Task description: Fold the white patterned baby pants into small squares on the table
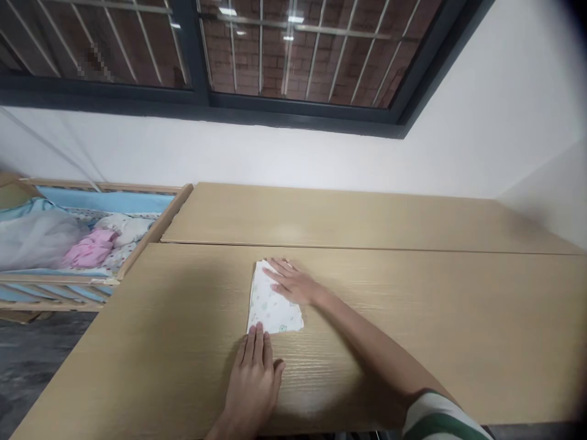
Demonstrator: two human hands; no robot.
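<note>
A small folded white cloth [274,308] with a faint print lies flat on the wooden tabletop [413,330]. My right hand [291,281] rests on the cloth's far right part, its fingers spread and pointing left. Under that palm a piece of the cloth is hidden. My left hand [255,373] lies palm down on the table, with the stretched fingertips touching the cloth's near left corner. Neither hand grips anything.
On the left stands a wooden crib [158,223] with blue lining, holding a pink cloth [92,247] and white bedding [123,227]. A second board [343,217] runs along the wall behind the table. Above is a dark-framed window [302,107] with bars.
</note>
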